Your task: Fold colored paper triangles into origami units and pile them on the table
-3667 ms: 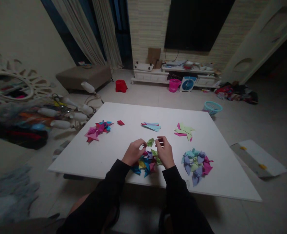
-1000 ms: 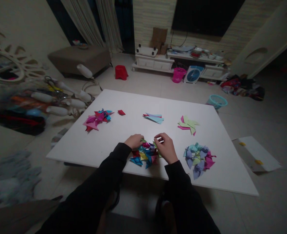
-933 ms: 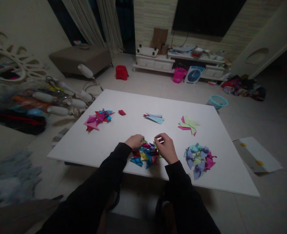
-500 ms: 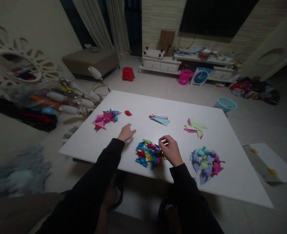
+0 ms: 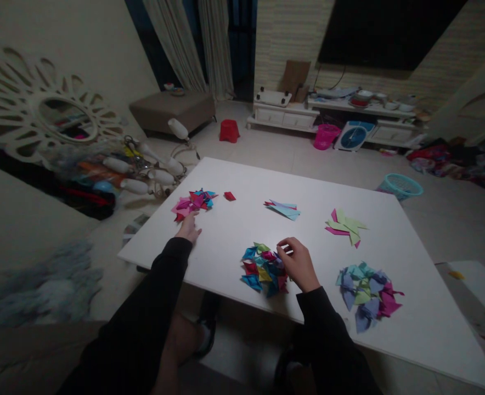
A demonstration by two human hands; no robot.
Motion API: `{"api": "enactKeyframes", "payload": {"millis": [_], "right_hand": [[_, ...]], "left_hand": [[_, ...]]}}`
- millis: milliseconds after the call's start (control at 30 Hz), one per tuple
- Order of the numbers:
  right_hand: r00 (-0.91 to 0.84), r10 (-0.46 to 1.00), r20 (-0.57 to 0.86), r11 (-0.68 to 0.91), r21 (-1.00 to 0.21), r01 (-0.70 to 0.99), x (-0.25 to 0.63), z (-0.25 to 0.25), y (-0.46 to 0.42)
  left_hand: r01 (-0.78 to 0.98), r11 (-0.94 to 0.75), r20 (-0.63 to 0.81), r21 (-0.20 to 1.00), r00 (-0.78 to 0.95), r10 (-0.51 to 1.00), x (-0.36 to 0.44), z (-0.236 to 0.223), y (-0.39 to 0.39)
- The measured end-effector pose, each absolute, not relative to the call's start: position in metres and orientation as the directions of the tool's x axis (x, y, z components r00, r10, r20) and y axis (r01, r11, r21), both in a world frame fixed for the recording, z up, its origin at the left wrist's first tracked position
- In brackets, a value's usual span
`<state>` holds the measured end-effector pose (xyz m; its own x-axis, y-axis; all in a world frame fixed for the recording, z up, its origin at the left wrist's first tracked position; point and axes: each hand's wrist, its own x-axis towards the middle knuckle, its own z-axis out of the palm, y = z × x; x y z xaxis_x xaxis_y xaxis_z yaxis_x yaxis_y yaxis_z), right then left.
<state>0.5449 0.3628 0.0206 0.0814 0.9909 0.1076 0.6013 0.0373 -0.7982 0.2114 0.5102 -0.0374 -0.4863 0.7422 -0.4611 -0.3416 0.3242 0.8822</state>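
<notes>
My left hand (image 5: 190, 227) reaches to the near edge of a pile of pink, red and blue folded papers (image 5: 193, 203) at the table's left. Its fingers are apart; whether they touch the pile I cannot tell. Over the right side of a pile of shiny, multicoloured folded papers (image 5: 263, 271) is my right hand (image 5: 298, 264). There the fingers are curled and the fingertips drawn together, and anything between them is too small to make out. A single red folded paper (image 5: 229, 196) lies just right of the left pile.
On the white table (image 5: 226, 236) are flat blue and red paper strips (image 5: 282, 209), green and pink folded strips (image 5: 347, 226), and a pastel folded-paper pile (image 5: 368, 293) at right. A lamp with white shades (image 5: 160, 175) stands close to the left edge; a turquoise basket (image 5: 402, 186) is beyond the right corner.
My left hand has moved left, from the open tabletop to the pink and red pile. The right hand stays at the middle pile. The whole view has shifted slightly.
</notes>
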Motion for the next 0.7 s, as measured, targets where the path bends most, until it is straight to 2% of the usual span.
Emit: {"api": "enactKeyframes", "payload": {"millis": [167, 333, 533, 633, 700], "right_hand": [[0.069, 0.992, 0.103, 0.040, -0.794, 0.606, 0.539, 0.019, 0.367], [0.053, 0.993, 0.105, 0.048, -0.771, 0.635, 0.536, 0.022, 0.365], [0.041, 0.991, 0.126, 0.069, -0.758, 0.649, 0.536, 0.025, 0.363], [0.077, 0.987, 0.140, 0.060, -0.769, 0.636, 0.536, 0.026, 0.365], [0.121, 0.981, 0.151, 0.047, -0.793, 0.608, 0.536, 0.028, 0.366]], "left_hand": [[-0.499, 0.344, -0.575, 0.795, -0.440, 0.690, 0.213, -0.027, 0.517], [-0.573, 0.254, -0.553, 0.780, -0.438, 0.709, 0.228, -0.007, 0.515], [-0.528, 0.157, -0.439, 0.835, -0.465, 0.769, 0.283, 0.005, 0.492], [-0.399, 0.122, -0.298, 0.909, -0.416, 0.859, 0.325, 0.005, 0.471], [-0.320, 0.117, -0.221, 0.940, -0.313, 0.924, 0.352, 0.006, 0.453]]}}
